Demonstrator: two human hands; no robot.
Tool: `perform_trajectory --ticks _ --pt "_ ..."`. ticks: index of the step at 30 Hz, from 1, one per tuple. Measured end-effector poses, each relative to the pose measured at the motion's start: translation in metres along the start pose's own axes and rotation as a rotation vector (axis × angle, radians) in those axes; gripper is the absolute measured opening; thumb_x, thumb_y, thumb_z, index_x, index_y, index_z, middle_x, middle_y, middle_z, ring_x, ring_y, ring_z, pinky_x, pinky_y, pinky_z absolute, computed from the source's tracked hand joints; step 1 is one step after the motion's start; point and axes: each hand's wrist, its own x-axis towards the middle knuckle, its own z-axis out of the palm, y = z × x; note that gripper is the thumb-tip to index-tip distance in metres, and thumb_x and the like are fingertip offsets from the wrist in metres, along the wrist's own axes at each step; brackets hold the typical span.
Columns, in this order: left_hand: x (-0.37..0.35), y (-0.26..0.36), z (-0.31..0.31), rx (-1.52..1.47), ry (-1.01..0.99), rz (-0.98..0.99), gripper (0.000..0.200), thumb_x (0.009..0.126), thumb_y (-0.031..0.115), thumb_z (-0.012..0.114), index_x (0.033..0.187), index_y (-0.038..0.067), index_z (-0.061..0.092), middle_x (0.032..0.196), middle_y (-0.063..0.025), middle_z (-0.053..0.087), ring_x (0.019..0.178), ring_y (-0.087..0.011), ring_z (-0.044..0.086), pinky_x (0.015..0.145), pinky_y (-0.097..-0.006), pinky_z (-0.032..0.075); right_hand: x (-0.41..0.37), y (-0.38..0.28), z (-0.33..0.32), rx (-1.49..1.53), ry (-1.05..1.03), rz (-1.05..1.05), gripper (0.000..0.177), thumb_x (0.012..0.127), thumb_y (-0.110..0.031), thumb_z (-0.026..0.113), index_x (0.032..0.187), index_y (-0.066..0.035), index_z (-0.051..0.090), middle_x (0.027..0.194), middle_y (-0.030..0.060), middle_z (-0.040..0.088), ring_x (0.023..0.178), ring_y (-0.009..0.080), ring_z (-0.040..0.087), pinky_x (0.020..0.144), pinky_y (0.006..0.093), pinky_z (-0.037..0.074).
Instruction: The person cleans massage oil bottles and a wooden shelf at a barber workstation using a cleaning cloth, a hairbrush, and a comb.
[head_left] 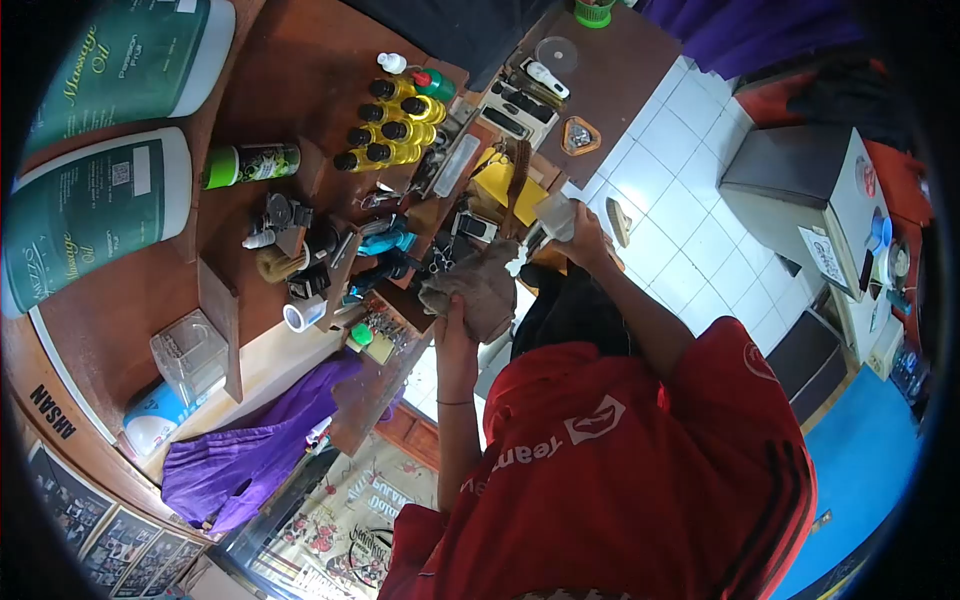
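Note:
My left hand (453, 325) is closed on a brown cloth (485, 295), which hangs bunched over and beside the fingers. A pale, translucent container (556, 216) is gripped in my right hand (588, 243), to the right of the cloth. Between the two lies a small white patch (517, 261), too small to identify. Beyond my hands are a brown-handled brush (519, 165) and a yellow item (500, 190) on the counter. Scissors (440, 262) lie just past the cloth.
Yellow bottles with black caps (395, 132) stand on the wooden shelf. Hair clippers (545, 78) lie at the counter's far end. Large green massage oil containers (95, 215) fill the left side. A purple cloth (265, 440) hangs below the shelf. White floor tiles (680, 180) spread to the right.

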Motion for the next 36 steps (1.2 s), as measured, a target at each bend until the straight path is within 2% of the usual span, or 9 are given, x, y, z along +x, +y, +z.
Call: perform_trajectory --ticks 2,9,16,21,22,25,34,35,36 --pt "-0.004 -0.008 -0.021 1.118 -0.031 0.393 0.049 0.102 0.032 0.049 0.132 -0.007 0.045 0.130 -0.0143 0.054 0.117 -0.0228 0.056 0.096 -0.0340 0.046 0.001 0.007 0.007 -0.025 0.004 -0.007 0.081 0.053 -0.020 0.085 0.120 -0.001 0.043 0.110 0.0235 0.056 0.109 0.0441 0.054 0.096 0.0479 0.046" --pt "-0.017 -0.012 -0.022 -0.145 0.079 -0.054 0.040 0.104 0.023 0.044 0.132 -0.006 0.047 0.131 -0.0149 0.056 0.119 -0.0211 0.055 0.100 -0.0328 0.045 0.003 0.017 0.036 -0.039 -0.107 0.049 0.085 0.053 -0.022 0.084 0.124 -0.003 0.043 0.113 0.0207 0.056 0.106 0.0430 0.054 0.091 0.0496 0.047" --pt "-0.025 -0.026 -0.042 1.135 0.035 0.369 0.031 0.102 0.014 0.044 0.128 -0.002 0.047 0.113 -0.0210 0.062 0.102 -0.0325 0.062 0.088 -0.0405 0.049 0.013 -0.031 0.083 -0.021 -0.149 0.109 0.088 0.059 -0.026 0.084 0.131 -0.003 0.040 0.113 0.0233 0.059 0.107 0.0419 0.055 0.090 0.0484 0.047" --pt "-0.035 -0.034 -0.040 0.455 0.192 -0.022 0.039 0.091 0.005 0.056 0.129 -0.003 0.049 0.124 -0.0231 0.059 0.114 -0.0350 0.058 0.097 -0.0385 0.046 0.053 -0.016 0.165 0.188 0.044 0.189 0.092 0.059 -0.026 0.086 0.132 -0.002 0.036 0.110 0.0243 0.061 0.104 0.0438 0.059 0.090 0.0475 0.048" --pt "-0.041 -0.038 -0.050 1.131 0.127 0.138 0.042 0.090 0.005 0.058 0.130 -0.004 0.049 0.122 -0.0233 0.059 0.113 -0.0362 0.059 0.096 -0.0384 0.047 0.061 -0.013 0.178 0.184 0.087 0.236 0.092 0.058 -0.027 0.087 0.130 -0.001 0.036 0.111 0.0251 0.060 0.104 0.0431 0.059 0.090 0.0472 0.048" --pt "-0.053 -0.041 -0.055 1.349 0.145 0.131 0.048 0.087 0.004 0.061 0.133 -0.003 0.047 0.120 -0.0232 0.060 0.112 -0.0358 0.058 0.095 -0.0405 0.047 0.074 -0.002 0.183 0.096 0.082 0.252 0.087 0.058 -0.026 0.088 0.123 -0.001 0.037 0.108 0.0261 0.059 0.103 0.0431 0.059 0.088 0.0465 0.049" --pt "-0.023 -0.044 -0.046 1.351 0.052 0.257 0.046 0.094 0.009 0.056 0.137 0.001 0.045 0.118 -0.0178 0.059 0.103 -0.0302 0.059 0.090 -0.0364 0.048 0.070 -0.025 0.153 -0.044 0.073 0.340 0.081 0.064 -0.021 0.083 0.127 0.001 0.037 0.113 0.0244 0.055 0.108 0.0413 0.054 0.093 0.0445 0.047" --pt "-0.010 -0.042 -0.033 0.604 0.118 -0.019 0.042 0.100 0.023 0.053 0.134 -0.001 0.047 0.118 -0.0108 0.060 0.107 -0.0218 0.059 0.092 -0.0322 0.047 0.070 -0.024 0.152 -0.052 0.056 0.334 0.082 0.065 -0.020 0.082 0.129 0.001 0.036 0.115 0.0243 0.053 0.109 0.0409 0.053 0.094 0.0438 0.047" --pt "0.002 -0.038 -0.024 0.604 0.117 -0.016 0.042 0.100 0.023 0.053 0.134 -0.001 0.047 0.118 -0.0108 0.060 0.107 -0.0218 0.059 0.092 -0.0322 0.047 0.068 -0.025 0.151 -0.021 0.108 0.257 0.084 0.067 -0.016 0.081 0.134 0.003 0.034 0.115 0.0246 0.053 0.111 0.0418 0.052 0.096 0.0434 0.045"
